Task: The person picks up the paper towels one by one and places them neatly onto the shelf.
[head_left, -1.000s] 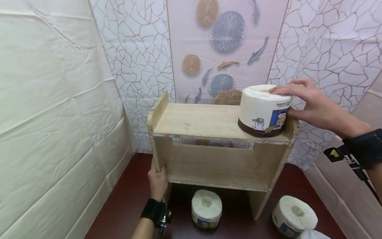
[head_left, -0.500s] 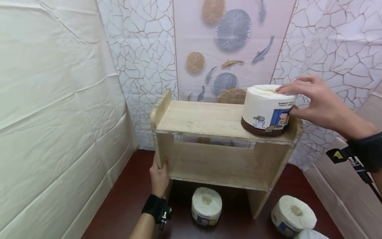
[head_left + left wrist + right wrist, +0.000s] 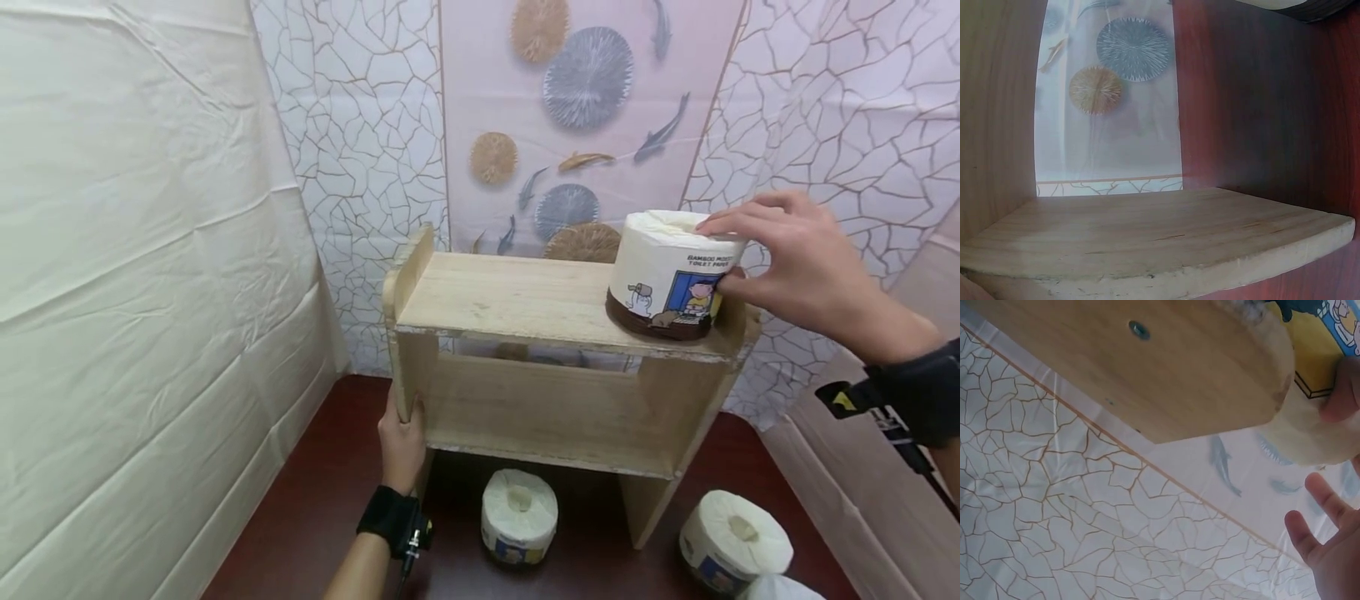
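Note:
A small wooden shelf (image 3: 517,292) stands on the dark red table. My left hand (image 3: 401,442) grips the front edge of its left side panel, below the top board; the fingertips are hidden behind the panel. At the right end of the top board sits a wrapped toilet paper roll (image 3: 660,283), white with a brown band and a cartoon print. My right hand (image 3: 802,258) pinches this roll, fingers at its top and thumb on its right side. In the right wrist view the thumb (image 3: 1342,394) lies on the wrapper, with two fingers spread apart below.
Under the shelf a second roll (image 3: 519,517) stands on the table (image 3: 300,500). Another roll (image 3: 735,542) stands to the right, with a white wrapped thing (image 3: 780,588) in front of it. Cloth walls (image 3: 150,292) enclose the table at the left, back and right.
The roll on the top board has turned slightly, so more of its printed picture faces front. My right hand moved a little with it. My left hand keeps its grip; the view shifted slightly.

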Motion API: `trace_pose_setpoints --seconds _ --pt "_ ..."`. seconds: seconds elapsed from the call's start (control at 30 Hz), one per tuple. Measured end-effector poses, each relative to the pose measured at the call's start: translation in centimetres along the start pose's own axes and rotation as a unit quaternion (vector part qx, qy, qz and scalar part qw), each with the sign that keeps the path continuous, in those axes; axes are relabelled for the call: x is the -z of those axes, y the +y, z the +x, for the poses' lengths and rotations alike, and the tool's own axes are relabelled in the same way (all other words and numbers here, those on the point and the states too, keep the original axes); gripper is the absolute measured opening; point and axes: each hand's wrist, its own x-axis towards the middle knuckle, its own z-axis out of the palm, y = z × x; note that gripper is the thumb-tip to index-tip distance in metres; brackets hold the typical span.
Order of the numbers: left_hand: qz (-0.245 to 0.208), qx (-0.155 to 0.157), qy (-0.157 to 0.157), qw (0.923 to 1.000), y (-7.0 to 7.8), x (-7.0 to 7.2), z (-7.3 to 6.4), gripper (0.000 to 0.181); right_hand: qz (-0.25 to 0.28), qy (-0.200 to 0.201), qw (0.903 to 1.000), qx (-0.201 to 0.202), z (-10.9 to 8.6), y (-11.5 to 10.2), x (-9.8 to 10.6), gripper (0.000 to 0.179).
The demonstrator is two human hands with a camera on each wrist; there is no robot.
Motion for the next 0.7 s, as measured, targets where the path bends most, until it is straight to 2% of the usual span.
trace_pose_setpoints --seconds 0.1,0.17,0.37,0.43,0.6,0.7 --pt "-0.004 0.015 -0.003 0.9999 1.5 0.0 -0.1 0.05 -0.015 -0.001 0.9999 -0.005 -0.1 -0.5 -0.1 0.059" --pt "-0.003 0.011 -0.004 0.9999 2.3 0.1 -0.1 0.05 -0.025 0.0 0.9997 -0.009 -0.1 -0.8 -0.2 0.059" --pt "-0.003 0.009 -0.004 1.0 2.7 0.3 -0.2 0.05 -0.027 0.005 0.9996 -0.003 -0.1 -1.4 -0.4 0.06" --pt "-0.002 0.014 -0.004 0.9999 2.3 0.2 -0.1 0.05 -0.018 0.012 0.9998 -0.004 -0.2 -1.4 -0.7 0.062" --pt "-0.004 0.022 -0.008 0.9997 0.1 0.0 0.0 0.052 0.006 0.024 0.9992 -0.033 -0.9 -1.7 -1.6 0.062" --pt "-0.004 0.016 -0.006 0.9999 -0.6 0.1 0.0 0.052 0.018 0.027 0.9987 -0.04 -1.0 -1.8 -2.1 0.064"
